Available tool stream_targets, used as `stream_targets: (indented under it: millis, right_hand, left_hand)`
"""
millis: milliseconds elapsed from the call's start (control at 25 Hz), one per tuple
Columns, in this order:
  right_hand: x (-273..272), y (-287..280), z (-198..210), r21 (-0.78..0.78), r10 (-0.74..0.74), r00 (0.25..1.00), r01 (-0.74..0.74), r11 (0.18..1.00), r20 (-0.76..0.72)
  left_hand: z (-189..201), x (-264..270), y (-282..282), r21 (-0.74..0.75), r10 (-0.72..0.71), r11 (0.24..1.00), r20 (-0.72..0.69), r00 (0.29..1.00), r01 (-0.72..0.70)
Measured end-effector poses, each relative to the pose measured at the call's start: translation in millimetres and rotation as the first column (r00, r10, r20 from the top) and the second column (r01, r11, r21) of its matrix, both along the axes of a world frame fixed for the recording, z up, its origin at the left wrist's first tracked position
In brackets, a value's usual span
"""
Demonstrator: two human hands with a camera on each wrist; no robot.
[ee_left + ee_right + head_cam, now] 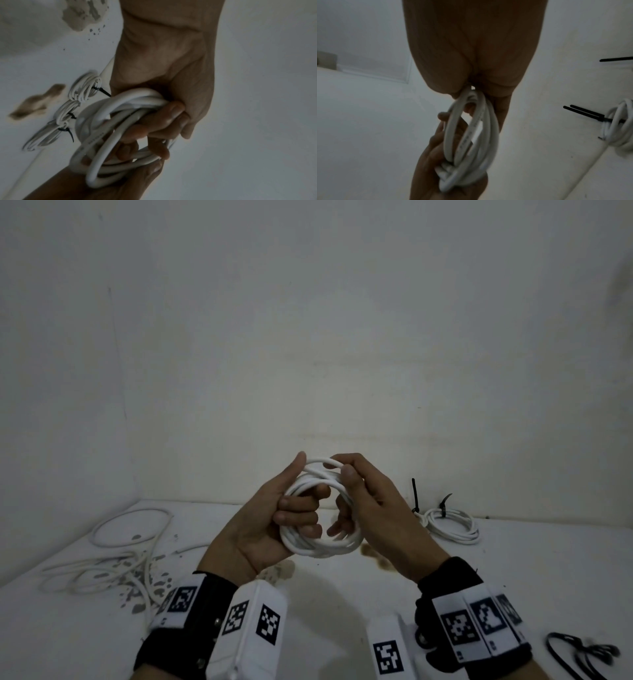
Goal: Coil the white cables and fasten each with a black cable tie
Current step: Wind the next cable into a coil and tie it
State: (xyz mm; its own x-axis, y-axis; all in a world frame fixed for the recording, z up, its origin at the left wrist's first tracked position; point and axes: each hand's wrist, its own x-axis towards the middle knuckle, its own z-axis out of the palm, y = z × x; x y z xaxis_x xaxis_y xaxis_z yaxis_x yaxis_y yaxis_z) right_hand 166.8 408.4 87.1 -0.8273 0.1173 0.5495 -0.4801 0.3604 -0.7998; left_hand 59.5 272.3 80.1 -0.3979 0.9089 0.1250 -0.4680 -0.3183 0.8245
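Note:
A white cable coil of several loops is held up above the table between both hands. My left hand grips its left side, fingers curled through the middle and thumb up along the top loop. My right hand grips the right side, thumb pressing the upper strands. In the left wrist view the left hand's fingers wrap the coil. In the right wrist view the coil hangs from the right hand's fingers. No black tie shows on this coil.
Tied white coils with black tie tails lie at the back right of the stained white table. Loose white cables sprawl on the left. Spare black cable ties lie near the front right. A wall stands close behind.

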Motion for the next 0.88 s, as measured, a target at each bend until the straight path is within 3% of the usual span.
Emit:
stream_targets:
  millis: [80, 240, 400, 520, 600, 640, 760, 800, 880]
  right_hand:
    - [-0.2, 0.9, -1.0, -0.007, -0.028, 0.997, 0.028, 1.0, -0.07]
    - [-6.1, 3.4, -8.4, 0.1, -0.181, 0.979, 0.19, 0.977, -0.091]
    - [-9.1, 7.7, -7.1, -0.125, -0.141, 0.99, 0.139, 0.982, -0.004]
    - [-6.9, 11.3, -6.7, -0.061, -0.178, 0.984, 0.176, 0.982, -0.021]
    - [-7.7, 11.3, -8.8, -0.122, -0.129, 0.991, 0.13, 0.984, 0.018]
    - [-9.2, 11.9, -9.7, -0.229, -0.068, 0.996, 0.08, 0.97, 0.062]
    - [-9.7, 20.1, -6.3, -0.609, 0.235, 0.965, -0.119, 0.785, 0.114]
    - [-8.3, 23.7, -5.1, -0.658, 0.287, 0.953, -0.155, 0.736, 0.096]
    - [-6.4, 31.9, -4.5, -0.629, 0.286, 0.953, -0.16, 0.761, 0.104]
  left_hand:
    - [3.7, 5.1, 4.0, 0.019, 0.017, 1.0, 0.051, 0.999, -0.018]
    - [8.9, 6.6, 7.4, -0.001, 0.223, 0.975, 0.056, 0.973, -0.223]
    - [7.7, 7.5, 9.0, -0.044, 0.371, 0.928, -0.013, 0.929, -0.371]
    - [8.5, 10.1, 12.8, -0.037, 0.423, 0.905, -0.005, 0.906, -0.423]
    - [7.7, 12.5, 16.4, -0.021, 0.443, 0.896, 0.016, 0.896, -0.443]
    - [6.1, 13.6, 18.5, -0.007, 0.442, 0.897, 0.031, 0.896, -0.442]
    - [0.0, 15.3, 24.7, 0.025, 0.364, 0.929, 0.095, 0.926, -0.368]
    - [-1.1, 14.3, 23.5, 0.02, 0.319, 0.947, 0.095, 0.943, -0.322]
    - [-1.9, 10.6, 16.8, -0.04, 0.248, 0.968, 0.031, 0.968, -0.247]
